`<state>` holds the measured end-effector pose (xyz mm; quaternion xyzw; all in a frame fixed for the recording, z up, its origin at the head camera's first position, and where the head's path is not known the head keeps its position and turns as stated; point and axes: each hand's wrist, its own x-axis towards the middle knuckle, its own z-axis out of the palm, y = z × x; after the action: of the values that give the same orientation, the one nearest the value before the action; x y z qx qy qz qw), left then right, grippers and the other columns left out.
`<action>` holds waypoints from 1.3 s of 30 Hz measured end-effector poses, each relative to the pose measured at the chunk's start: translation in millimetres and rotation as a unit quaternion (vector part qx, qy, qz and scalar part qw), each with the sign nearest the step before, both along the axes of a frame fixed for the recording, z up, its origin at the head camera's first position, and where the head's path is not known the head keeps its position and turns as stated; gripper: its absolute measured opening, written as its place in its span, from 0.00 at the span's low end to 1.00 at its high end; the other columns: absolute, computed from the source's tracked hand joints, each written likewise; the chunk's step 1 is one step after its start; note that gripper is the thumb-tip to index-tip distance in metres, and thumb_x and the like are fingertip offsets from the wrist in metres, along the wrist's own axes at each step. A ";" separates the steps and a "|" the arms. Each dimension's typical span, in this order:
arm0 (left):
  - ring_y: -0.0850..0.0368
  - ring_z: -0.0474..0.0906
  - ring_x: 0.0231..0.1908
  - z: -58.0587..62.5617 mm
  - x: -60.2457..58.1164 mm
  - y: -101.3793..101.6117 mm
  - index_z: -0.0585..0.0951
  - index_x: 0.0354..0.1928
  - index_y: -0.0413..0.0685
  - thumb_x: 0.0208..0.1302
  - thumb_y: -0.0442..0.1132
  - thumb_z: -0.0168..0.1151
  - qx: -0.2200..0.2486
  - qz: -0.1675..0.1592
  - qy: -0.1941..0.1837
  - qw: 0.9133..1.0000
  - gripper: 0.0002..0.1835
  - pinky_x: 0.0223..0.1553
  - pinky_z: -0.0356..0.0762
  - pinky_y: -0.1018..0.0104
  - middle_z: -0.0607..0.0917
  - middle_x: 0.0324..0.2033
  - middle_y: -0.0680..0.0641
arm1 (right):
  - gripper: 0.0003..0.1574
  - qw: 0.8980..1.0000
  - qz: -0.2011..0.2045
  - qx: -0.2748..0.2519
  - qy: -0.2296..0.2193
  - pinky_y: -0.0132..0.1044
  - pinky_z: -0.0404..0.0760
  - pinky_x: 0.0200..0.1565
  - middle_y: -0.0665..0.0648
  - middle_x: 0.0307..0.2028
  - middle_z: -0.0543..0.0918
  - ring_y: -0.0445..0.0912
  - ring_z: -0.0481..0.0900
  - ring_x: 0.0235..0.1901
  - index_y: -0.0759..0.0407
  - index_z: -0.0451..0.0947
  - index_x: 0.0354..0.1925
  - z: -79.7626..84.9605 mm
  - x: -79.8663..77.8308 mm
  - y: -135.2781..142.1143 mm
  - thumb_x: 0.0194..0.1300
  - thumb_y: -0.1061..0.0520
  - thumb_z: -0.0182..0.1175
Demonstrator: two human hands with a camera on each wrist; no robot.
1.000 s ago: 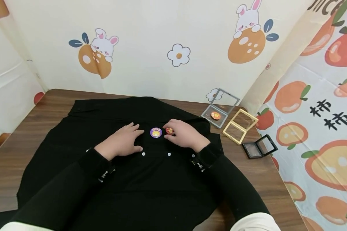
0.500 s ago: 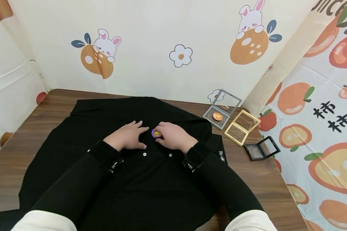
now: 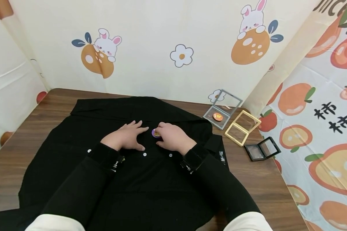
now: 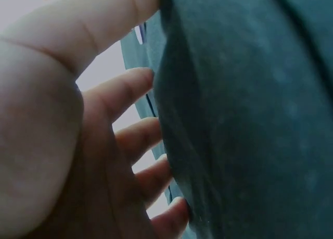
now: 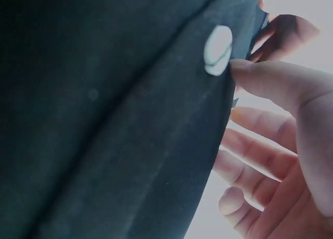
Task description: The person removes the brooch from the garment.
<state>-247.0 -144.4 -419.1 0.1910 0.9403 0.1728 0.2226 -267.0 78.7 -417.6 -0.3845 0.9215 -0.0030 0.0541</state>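
A black button-up garment (image 3: 112, 179) with small white buttons (image 3: 145, 154) lies spread on the wooden table. In the head view my left hand (image 3: 126, 136) rests on it, thumb and fingers spread and holding nothing. My right hand (image 3: 173, 138) is beside it, with thumb and index finger around the edge of a round purple badge (image 3: 155, 133), which they partly cover. In the right wrist view the thumb (image 5: 270, 83) and fingertips meet the dark cloth near a white button (image 5: 218, 50). The red badge seen earlier is hidden, its spot covered by the right hand.
To the right stand three open hinged cases: a grey one (image 3: 210, 119) holding an orange badge (image 3: 217, 116), a yellow one (image 3: 237, 133) and a black one (image 3: 255, 152). A printed curtain (image 3: 150, 73) closes off the back, and a fruit-print cloth (image 3: 298, 166) hangs at the right.
My right hand has shifted left from the red badge onto the purple one, then held nearly still. The left hand has moved slightly right. The head view has turned a little.
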 end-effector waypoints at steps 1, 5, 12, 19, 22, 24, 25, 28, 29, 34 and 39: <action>0.33 0.38 0.79 -0.3 -0.3 -0.2 0.61 0.80 0.50 0.64 0.53 0.72 0.002 0.001 -0.002 1.000 0.47 0.74 0.36 0.34 0.48 0.80 0.36 | 0.25 1.000 -0.002 0.000 -0.001 0.37 0.81 0.50 0.50 0.49 0.78 0.43 0.78 0.45 0.52 0.82 0.58 -0.3 -0.6 0.9 0.67 0.43 0.70; 0.34 0.37 0.79 -2.4 -0.5 -2.1 0.61 0.81 0.51 0.64 0.54 0.72 0.008 0.000 -0.006 1.000 0.47 0.75 0.35 0.34 0.48 0.81 0.36 | 0.25 1.000 -0.010 -0.003 -0.007 0.37 0.80 0.50 0.50 0.49 0.78 0.42 0.79 0.44 0.52 0.82 0.58 -0.2 -3.0 4.0 0.67 0.45 0.71; 0.35 0.35 0.79 -3.3 0.6 -2.6 0.60 0.81 0.51 0.64 0.55 0.72 0.011 0.001 -0.010 1.000 0.48 0.75 0.33 0.35 0.47 0.81 0.37 | 0.23 1.000 -0.011 -0.006 -0.015 0.37 0.81 0.50 0.51 0.48 0.78 0.42 0.80 0.43 0.54 0.82 0.58 1.2 -4.9 5.5 0.68 0.49 0.70; 0.34 0.36 0.79 -2.0 2.1 0.3 0.61 0.81 0.51 0.65 0.54 0.72 0.014 0.001 -0.008 1.000 0.47 0.75 0.34 0.35 0.47 0.81 0.36 | 0.22 1.000 -0.010 0.010 -0.006 0.38 0.81 0.52 0.52 0.50 0.80 0.44 0.81 0.45 0.55 0.81 0.59 2.3 -2.9 4.3 0.70 0.51 0.68; 0.33 0.36 0.79 -1.5 3.0 0.5 0.61 0.81 0.50 0.65 0.54 0.72 0.014 0.004 -0.005 1.000 0.47 0.74 0.34 0.34 0.47 0.80 0.35 | 0.21 1.000 -0.006 0.013 0.002 0.39 0.81 0.53 0.52 0.50 0.81 0.44 0.82 0.46 0.56 0.81 0.59 2.1 -3.4 3.4 0.71 0.53 0.66; 0.33 0.36 0.79 -1.3 3.3 0.3 0.61 0.81 0.50 0.64 0.54 0.72 0.014 0.005 -0.003 1.000 0.47 0.74 0.34 0.33 0.48 0.80 0.35 | 0.19 1.000 -0.003 0.014 0.011 0.39 0.81 0.52 0.52 0.49 0.82 0.44 0.82 0.45 0.56 0.81 0.59 0.9 -4.5 2.9 0.71 0.54 0.64; 0.33 0.36 0.79 -1.4 3.4 0.4 0.61 0.81 0.50 0.64 0.54 0.72 0.014 0.005 -0.002 1.000 0.48 0.74 0.34 0.33 0.48 0.80 0.35 | 0.19 1.000 -0.001 0.016 0.016 0.39 0.81 0.51 0.52 0.48 0.82 0.44 0.82 0.45 0.56 0.82 0.58 -0.2 -5.3 2.6 0.72 0.55 0.63; 0.33 0.36 0.79 -1.6 3.0 -0.1 0.61 0.81 0.50 0.64 0.54 0.72 0.014 0.006 -0.002 1.000 0.48 0.74 0.34 0.33 0.48 0.80 0.35 | 0.17 0.999 0.004 0.023 0.029 0.39 0.82 0.50 0.52 0.47 0.82 0.44 0.83 0.44 0.57 0.82 0.58 -3.0 -7.4 1.4 0.73 0.56 0.61; 0.33 0.36 0.79 -1.7 2.7 -0.2 0.61 0.81 0.50 0.65 0.54 0.72 0.014 0.006 -0.002 1.000 0.48 0.74 0.33 0.34 0.47 0.80 0.36 | 0.17 0.999 0.006 0.027 0.033 0.39 0.82 0.50 0.53 0.47 0.83 0.44 0.83 0.44 0.57 0.82 0.57 -3.4 -7.8 0.8 0.74 0.56 0.60; 0.34 0.36 0.79 -0.7 3.0 -0.3 0.61 0.81 0.50 0.65 0.53 0.72 0.016 0.007 -0.002 1.000 0.47 0.74 0.33 0.34 0.48 0.80 0.36 | 0.17 0.998 0.017 0.043 0.047 0.39 0.82 0.50 0.53 0.49 0.83 0.45 0.83 0.45 0.57 0.82 0.58 -3.1 -9.0 -2.1 0.75 0.56 0.58; 0.34 0.36 0.79 -1.0 3.4 -1.3 0.61 0.81 0.50 0.65 0.54 0.72 0.021 0.006 -0.004 1.000 0.47 0.74 0.33 0.34 0.47 0.80 0.36 | 0.16 0.998 0.016 0.047 0.040 0.39 0.82 0.49 0.52 0.47 0.83 0.44 0.83 0.44 0.56 0.82 0.57 1.2 -9.5 -4.0 0.75 0.57 0.57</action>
<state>-243.7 -145.7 -420.1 0.1894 0.9368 0.1942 0.2210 -276.5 74.7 -416.4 -0.3962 0.9158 0.0564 0.0349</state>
